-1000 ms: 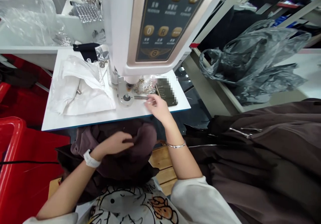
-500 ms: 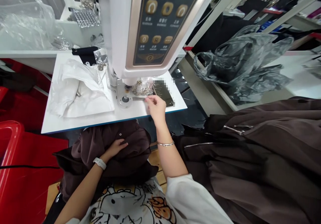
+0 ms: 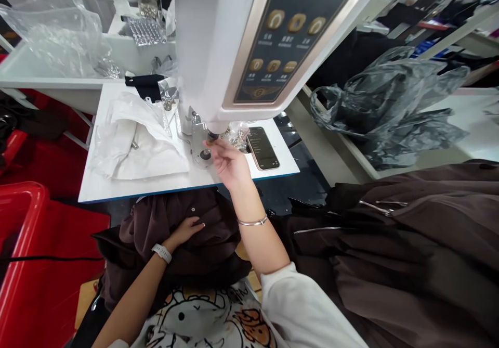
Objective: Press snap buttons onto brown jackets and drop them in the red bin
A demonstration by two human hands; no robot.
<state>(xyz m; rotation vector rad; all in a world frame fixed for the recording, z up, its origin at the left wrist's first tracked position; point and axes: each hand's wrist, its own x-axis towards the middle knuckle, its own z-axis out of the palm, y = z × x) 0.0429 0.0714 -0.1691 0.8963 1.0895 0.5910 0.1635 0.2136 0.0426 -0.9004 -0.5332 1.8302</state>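
Note:
My right hand (image 3: 230, 165) is raised at the white snap-button press (image 3: 202, 36), its thumb and forefinger pinched together just under the upper die (image 3: 212, 136). Whatever small piece lies between these fingertips is too small to make out. Below them the round lower die (image 3: 205, 154) stands on the machine's base. On my lap lies a dark brown garment (image 3: 156, 218) with a small light button on it. My left hand (image 3: 186, 232) grips its cloth, the fingers partly hidden in the folds.
Right of the press lie a bag of small metal parts (image 3: 238, 133) and a phone (image 3: 263, 149). A white plastic bag (image 3: 152, 155) covers the table's left side. A red bin (image 3: 35, 197) stands at left, and brown garments (image 3: 409, 254) are heaped at right.
My right hand has moved left, from beside the spring by the lower die to up under the upper die. My left hand stays on the garment. The view has shifted slightly.

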